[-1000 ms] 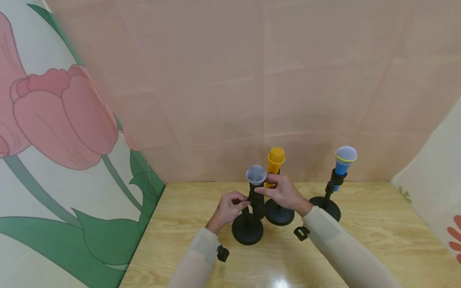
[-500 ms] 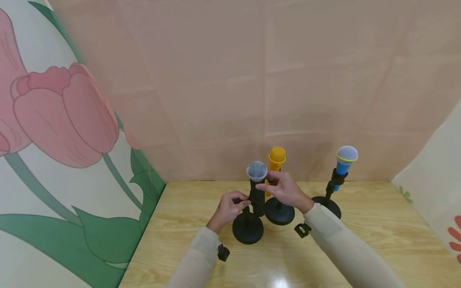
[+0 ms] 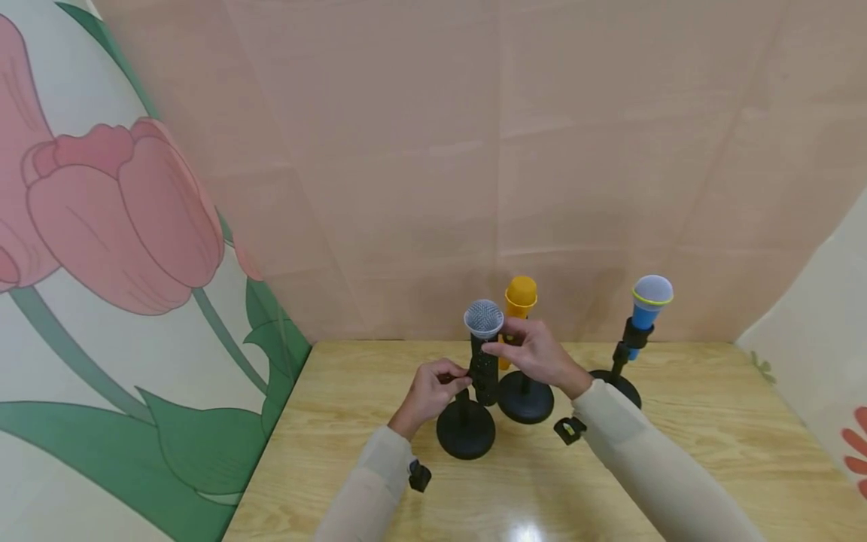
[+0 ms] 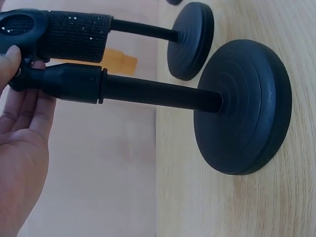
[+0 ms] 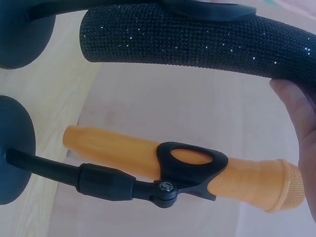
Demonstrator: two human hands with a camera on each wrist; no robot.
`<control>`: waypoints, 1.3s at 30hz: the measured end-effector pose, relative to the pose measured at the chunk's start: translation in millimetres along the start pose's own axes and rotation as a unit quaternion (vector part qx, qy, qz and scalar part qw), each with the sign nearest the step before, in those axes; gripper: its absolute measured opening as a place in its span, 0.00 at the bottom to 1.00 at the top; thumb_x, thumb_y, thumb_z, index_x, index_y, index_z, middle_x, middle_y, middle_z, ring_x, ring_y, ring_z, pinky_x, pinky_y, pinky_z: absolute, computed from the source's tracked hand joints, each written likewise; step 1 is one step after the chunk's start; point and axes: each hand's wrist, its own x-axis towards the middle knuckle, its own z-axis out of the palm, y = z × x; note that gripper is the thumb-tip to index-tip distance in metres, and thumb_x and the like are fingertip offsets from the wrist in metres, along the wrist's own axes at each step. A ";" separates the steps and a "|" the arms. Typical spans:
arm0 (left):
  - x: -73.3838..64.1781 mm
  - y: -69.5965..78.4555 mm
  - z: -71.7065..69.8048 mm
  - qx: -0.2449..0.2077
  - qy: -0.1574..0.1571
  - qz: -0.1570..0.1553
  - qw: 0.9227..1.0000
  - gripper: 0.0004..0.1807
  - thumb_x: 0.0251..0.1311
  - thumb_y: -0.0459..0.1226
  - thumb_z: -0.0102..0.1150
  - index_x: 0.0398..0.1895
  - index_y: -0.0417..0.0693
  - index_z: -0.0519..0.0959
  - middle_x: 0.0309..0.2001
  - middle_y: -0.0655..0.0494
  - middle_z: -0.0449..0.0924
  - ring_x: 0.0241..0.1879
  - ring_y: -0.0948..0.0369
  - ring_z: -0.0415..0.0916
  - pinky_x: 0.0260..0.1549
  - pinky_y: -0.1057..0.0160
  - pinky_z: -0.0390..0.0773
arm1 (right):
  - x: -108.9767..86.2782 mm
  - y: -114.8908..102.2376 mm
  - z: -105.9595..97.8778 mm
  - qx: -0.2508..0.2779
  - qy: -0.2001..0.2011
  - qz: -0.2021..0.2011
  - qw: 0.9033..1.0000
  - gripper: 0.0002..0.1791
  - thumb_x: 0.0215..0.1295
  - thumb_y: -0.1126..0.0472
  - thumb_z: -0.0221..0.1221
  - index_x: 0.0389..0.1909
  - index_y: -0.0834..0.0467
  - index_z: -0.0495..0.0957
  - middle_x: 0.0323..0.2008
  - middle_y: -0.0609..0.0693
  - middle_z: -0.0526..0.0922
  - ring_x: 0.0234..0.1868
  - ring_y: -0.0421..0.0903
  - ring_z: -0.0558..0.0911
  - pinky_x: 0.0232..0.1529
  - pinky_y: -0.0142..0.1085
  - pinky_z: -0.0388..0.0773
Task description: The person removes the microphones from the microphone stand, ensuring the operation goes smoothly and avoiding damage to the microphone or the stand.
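Microphone (image 5: 168,42) in right hand (image 3: 540,355), stand (image 4: 153,91) in left hand (image 3: 428,390)

Both forearms reach forward over the table (image 3: 325,391), in long pale sleeves. The left hand (image 3: 428,391), which is nearer to the table's left edge, makes a pinch between thumb and fingers. The right hand (image 3: 538,354), placed higher, grips with thumb and fingers apart.
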 end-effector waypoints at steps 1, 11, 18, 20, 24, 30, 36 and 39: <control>0.0 0.2 -0.2 0.000 -0.001 -0.001 1.000 0.04 0.61 0.25 0.64 0.37 0.30 0.85 0.38 0.40 0.84 0.32 0.62 0.76 0.30 0.70 0.76 | 0.3 -0.1 -0.1 0.003 -0.001 -0.001 1.000 0.19 0.60 0.67 0.69 0.52 0.66 0.82 0.46 0.59 0.86 0.30 0.48 0.81 0.33 0.33 0.81; 0.1 0.5 -1.2 -0.003 0.000 0.003 1.000 0.04 0.61 0.24 0.64 0.36 0.29 0.84 0.37 0.38 0.84 0.31 0.61 0.75 0.29 0.71 0.76 | 6.2 0.7 -4.3 0.013 0.001 -0.039 0.999 0.18 0.60 0.70 0.69 0.51 0.68 0.82 0.46 0.60 0.86 0.35 0.50 0.85 0.38 0.34 0.83; -0.1 -1.2 -2.2 0.001 -0.004 0.009 1.000 0.04 0.61 0.25 0.64 0.37 0.28 0.84 0.37 0.38 0.84 0.30 0.63 0.75 0.29 0.71 0.75 | 9.9 -1.5 -6.3 0.016 0.007 -0.043 0.999 0.19 0.60 0.71 0.68 0.52 0.69 0.81 0.47 0.61 0.86 0.39 0.52 0.86 0.42 0.36 0.84; -0.3 -1.8 -2.5 0.003 -0.005 0.012 1.000 0.04 0.61 0.25 0.64 0.37 0.29 0.84 0.37 0.38 0.84 0.30 0.63 0.75 0.29 0.71 0.76 | 10.1 -3.4 -7.1 0.013 0.007 -0.037 0.999 0.19 0.60 0.70 0.69 0.52 0.69 0.81 0.47 0.61 0.86 0.39 0.52 0.86 0.42 0.35 0.83; -0.6 -3.4 -2.6 0.005 -0.007 0.018 1.000 0.04 0.61 0.24 0.64 0.37 0.28 0.84 0.36 0.38 0.84 0.30 0.62 0.75 0.29 0.71 0.76 | 10.3 -6.5 -8.7 0.010 0.005 -0.021 1.000 0.19 0.60 0.69 0.69 0.53 0.68 0.81 0.47 0.60 0.86 0.39 0.53 0.86 0.42 0.33 0.83; -1.5 -3.9 -1.6 0.000 -0.007 0.019 1.000 0.05 0.61 0.24 0.64 0.37 0.27 0.84 0.37 0.36 0.84 0.31 0.62 0.75 0.30 0.71 0.76 | 11.4 -9.0 -12.3 0.000 -0.003 -0.012 1.000 0.19 0.62 0.68 0.68 0.54 0.68 0.81 0.48 0.60 0.86 0.40 0.52 0.85 0.44 0.37 0.83; -1.3 -3.2 -0.5 0.002 -0.004 0.018 1.000 0.04 0.61 0.24 0.64 0.37 0.28 0.84 0.37 0.37 0.84 0.31 0.62 0.76 0.30 0.71 0.77 | 14.8 -11.2 -15.9 0.008 -0.019 -0.018 1.000 0.19 0.62 0.70 0.67 0.54 0.69 0.80 0.51 0.62 0.84 0.49 0.58 0.84 0.50 0.49 0.81; -0.3 -2.4 -0.5 0.003 -0.004 0.021 1.000 0.04 0.61 0.24 0.64 0.37 0.28 0.84 0.37 0.37 0.84 0.31 0.62 0.76 0.30 0.71 0.77 | 16.8 -12.0 -17.7 0.012 -0.020 -0.020 1.000 0.19 0.62 0.70 0.67 0.54 0.70 0.80 0.51 0.63 0.84 0.49 0.59 0.84 0.50 0.50 0.81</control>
